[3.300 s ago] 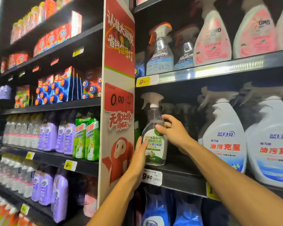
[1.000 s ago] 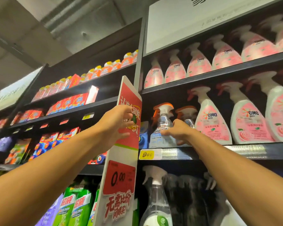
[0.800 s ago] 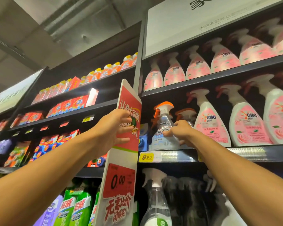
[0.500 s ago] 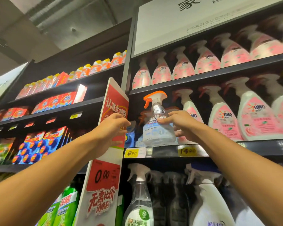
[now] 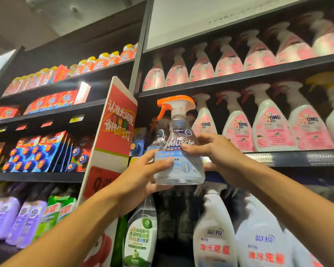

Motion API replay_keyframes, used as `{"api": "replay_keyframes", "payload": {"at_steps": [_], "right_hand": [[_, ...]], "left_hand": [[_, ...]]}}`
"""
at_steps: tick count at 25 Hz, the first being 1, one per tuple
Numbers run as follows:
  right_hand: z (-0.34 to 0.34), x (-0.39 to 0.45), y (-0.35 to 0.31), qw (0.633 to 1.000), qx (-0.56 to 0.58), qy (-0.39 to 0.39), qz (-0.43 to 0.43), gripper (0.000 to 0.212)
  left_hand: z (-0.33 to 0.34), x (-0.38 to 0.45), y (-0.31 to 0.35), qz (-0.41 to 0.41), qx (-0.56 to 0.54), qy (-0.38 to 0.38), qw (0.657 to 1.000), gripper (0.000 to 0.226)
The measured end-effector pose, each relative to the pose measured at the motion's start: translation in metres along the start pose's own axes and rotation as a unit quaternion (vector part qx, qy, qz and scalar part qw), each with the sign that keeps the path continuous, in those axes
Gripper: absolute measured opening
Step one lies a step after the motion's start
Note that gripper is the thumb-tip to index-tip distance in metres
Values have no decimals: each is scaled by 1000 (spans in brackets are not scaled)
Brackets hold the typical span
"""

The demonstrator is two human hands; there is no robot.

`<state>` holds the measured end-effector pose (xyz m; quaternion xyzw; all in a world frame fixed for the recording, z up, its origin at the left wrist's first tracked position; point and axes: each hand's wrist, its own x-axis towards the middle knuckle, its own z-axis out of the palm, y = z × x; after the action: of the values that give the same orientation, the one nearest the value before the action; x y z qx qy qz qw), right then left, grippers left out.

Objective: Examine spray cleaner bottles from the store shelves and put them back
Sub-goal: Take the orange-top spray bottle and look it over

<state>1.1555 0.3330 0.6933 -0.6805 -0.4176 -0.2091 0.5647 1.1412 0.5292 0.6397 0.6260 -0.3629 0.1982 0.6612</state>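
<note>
I have the clear plastic spray bottle with the orange trigger head (image 5: 178, 145) lifted off the dark metal shelf (image 5: 289, 158) and held upright in front of it, between both hands. My left hand (image 5: 141, 180) cups it low, thumb pressed across the front and fingers wrapped under the base; my right hand (image 5: 210, 149) clamps the upper side, fingertips (image 5: 185, 147) resting on the blue label. To examine it well, I judge I should keep the left hand carrying the weight from below and loosen the right enough to turn the bottle, since my fingers now cover part of the print. The liquid inside makes it bottom-heavy, so a low grip should stay steady. A second bottle of the same kind (image 5: 159, 135) stands just behind on the shelf, and the pink-labelled white spray bottles (image 5: 237, 130) sit near it on the right, so I would turn the trigger head away from them and from the red promotional sign (image 5: 115, 128) at my left.
</note>
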Motion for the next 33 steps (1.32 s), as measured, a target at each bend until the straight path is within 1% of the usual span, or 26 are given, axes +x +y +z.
{"api": "replay_keyframes", "payload": {"at_steps": [2, 5, 8, 10, 12, 15, 17, 18, 20, 23, 27, 29, 32, 33], "right_hand": [[-5, -18, 4, 999, -23, -27, 6, 31], [-10, -40, 1, 992, -99, -76, 13, 28], [-12, -50, -5, 989, -130, -71, 24, 38], [-6, -55, -10, 992, -111, -57, 22, 37], [5, -60, -14, 996, -62, -46, 32, 33], [24, -75, -20, 997, -45, -57, 37, 39], [38, -86, -21, 998, -24, -56, 30, 42], [47, -93, -21, 999, -5, -44, 30, 43], [66, -105, -20, 999, 35, 0, 35, 46], [93, -126, -21, 994, 80, 55, 47, 56], [116, -160, -28, 992, 72, 58, 88, 57], [123, -178, -28, 989, 65, 63, 115, 63], [130, -205, -24, 983, 61, 73, 157, 61], [132, -213, -20, 981, 63, 76, 168, 68]], "left_hand": [[8, -14, -15, 6, -24, 8, 1000, 42], [18, -35, -36, 4, -47, 32, 998, 38], [24, -50, -48, -1, -41, 29, 999, 41], [25, -57, -53, -4, -32, 16, 999, 44], [23, -66, -55, -5, -26, 1, 1000, 49], [13, -82, -58, -7, -19, -22, 1000, 56], [4, -94, -60, -5, -26, -23, 999, 59], [0, -101, -61, -5, -34, -22, 999, 60], [-7, -117, -63, -5, -48, -25, 999, 55], [-11, -146, -67, -25, -81, -51, 995, 53], [-10, -184, -77, -68, -150, -74, 984, 51], [-12, -203, -81, -88, -157, -91, 979, 54], [-12, -230, -87, -121, -163, -122, 972, 61], [-11, -238, -90, -130, -165, -124, 970, 59]]}}
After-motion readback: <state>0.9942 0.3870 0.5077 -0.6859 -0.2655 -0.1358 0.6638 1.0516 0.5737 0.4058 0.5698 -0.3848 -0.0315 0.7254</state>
